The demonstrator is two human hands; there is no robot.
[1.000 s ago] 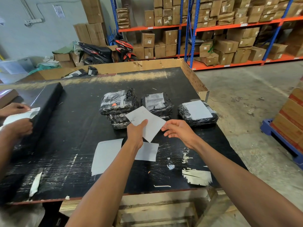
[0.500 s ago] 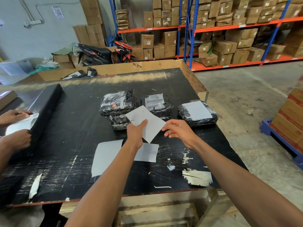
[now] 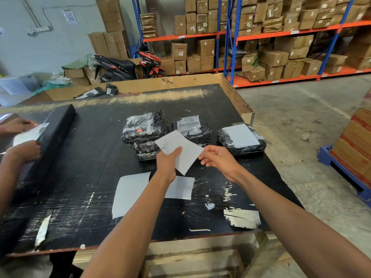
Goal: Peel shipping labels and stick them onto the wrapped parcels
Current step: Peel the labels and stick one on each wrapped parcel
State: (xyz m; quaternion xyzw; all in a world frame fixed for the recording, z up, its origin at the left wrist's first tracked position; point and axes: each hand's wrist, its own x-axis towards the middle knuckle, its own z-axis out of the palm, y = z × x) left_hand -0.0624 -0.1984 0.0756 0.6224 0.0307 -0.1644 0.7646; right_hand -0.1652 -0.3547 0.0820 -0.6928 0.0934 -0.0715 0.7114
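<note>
The black desk (image 3: 84, 177) carries three groups of wrapped parcels in a row: a left stack (image 3: 143, 129), a middle parcel (image 3: 191, 126) and a right parcel (image 3: 241, 138) with a white label on top. Two white sheets (image 3: 130, 192) lie flat on the desk near the front edge. The shipping label (image 3: 180, 150) is held above the desk, in front of the parcels. The left hand (image 3: 167, 163) has its grip clamped on the label's lower edge, thumb on top. The right hand (image 3: 218, 159) pinches the label's right corner.
</note>
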